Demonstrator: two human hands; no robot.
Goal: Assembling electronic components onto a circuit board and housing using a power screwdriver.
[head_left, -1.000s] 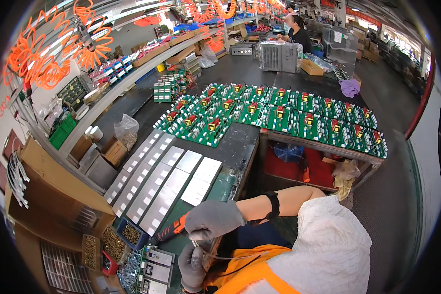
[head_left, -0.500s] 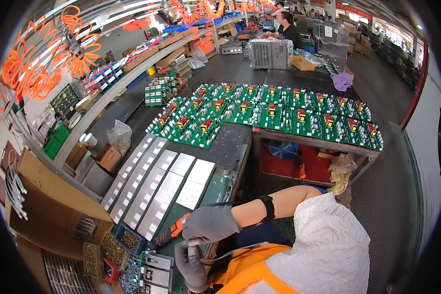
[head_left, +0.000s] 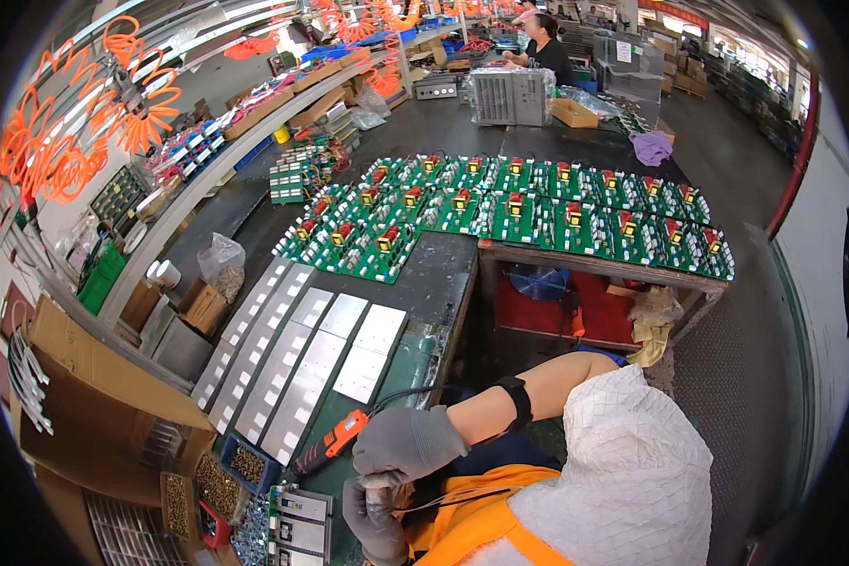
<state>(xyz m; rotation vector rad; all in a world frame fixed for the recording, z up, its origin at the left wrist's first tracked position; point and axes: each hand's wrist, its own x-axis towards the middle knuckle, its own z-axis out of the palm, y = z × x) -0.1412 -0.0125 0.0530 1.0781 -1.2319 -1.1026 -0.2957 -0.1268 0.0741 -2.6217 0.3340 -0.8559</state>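
My right hand point(head_left: 407, 443), in a grey glove, is closed just beside the rear end of an orange and black electric screwdriver point(head_left: 332, 441) lying on the bench. Below it my left hand point(head_left: 375, 521), also gloved, is closed and meets the right one in front of my orange apron point(head_left: 481, 491). Whatever their fingers grip, if anything, is hidden. Thin cords pass beside the left hand. Close by on the bench is a green circuit board with silvery metal plates point(head_left: 304, 528). Rows of flat metal plates point(head_left: 316, 363) with white pads lie beyond the screwdriver.
Green circuit boards point(head_left: 514, 206) with red and yellow parts cover the far bench. Bins of screws point(head_left: 248, 462) and a cardboard box point(head_left: 104, 396) stand at the left. Orange coiled hoses point(head_left: 141, 104) hang above. A person point(head_left: 545, 55) sits at the far end.
The joined hands have shifted slightly right and down, away from the screwdriver, showing more of its body and cord. The whole view has moved a little.
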